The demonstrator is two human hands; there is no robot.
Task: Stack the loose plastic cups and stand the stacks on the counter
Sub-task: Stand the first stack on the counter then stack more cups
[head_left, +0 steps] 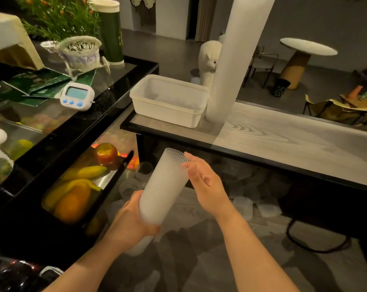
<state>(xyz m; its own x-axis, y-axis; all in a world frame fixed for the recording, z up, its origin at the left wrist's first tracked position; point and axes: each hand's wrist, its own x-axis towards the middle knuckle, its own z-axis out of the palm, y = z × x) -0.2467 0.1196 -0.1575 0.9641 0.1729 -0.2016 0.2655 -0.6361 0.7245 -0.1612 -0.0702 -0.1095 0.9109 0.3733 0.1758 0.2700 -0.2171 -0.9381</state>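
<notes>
At far left a white timer [77, 96] sits on the dark glass case above bananas [84, 172]. Below the counter [283, 142], the left hand [132, 220] grips the base of a tilted cup stack [163, 186], its rim touched by the relaxed right hand [205, 182]. Farther right, a white tub [167, 100] sits just beside a tall cup stack [231, 66] standing on the counter.
</notes>
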